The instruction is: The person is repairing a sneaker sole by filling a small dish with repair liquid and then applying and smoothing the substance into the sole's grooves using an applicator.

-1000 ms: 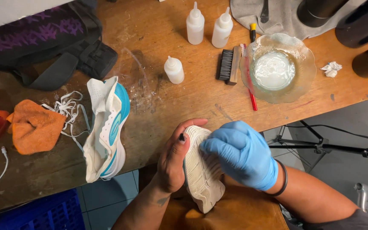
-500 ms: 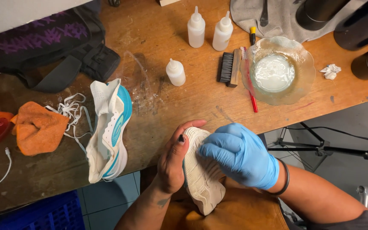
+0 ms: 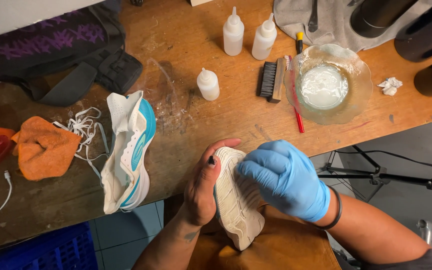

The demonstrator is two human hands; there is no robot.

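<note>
A white sneaker lies sole-up over my lap at the table's near edge. My left hand, bare, grips its left side and toe. My right hand, in a blue glove, presses its fingertips on the sole near the toe; anything under those fingers is hidden. A second white and blue sneaker lies on its side on the wooden table, to the left, with loose white laces beside it.
At the back stand three small squeeze bottles, a black-bristled brush, a red-handled tool and a glass dish of white foam. An orange cloth and a dark bag lie left. A tripod stands at the right.
My gloved right hand has shifted slightly over the sole while the left hand keeps its grip. The camera has moved a little; the table things stay put.
</note>
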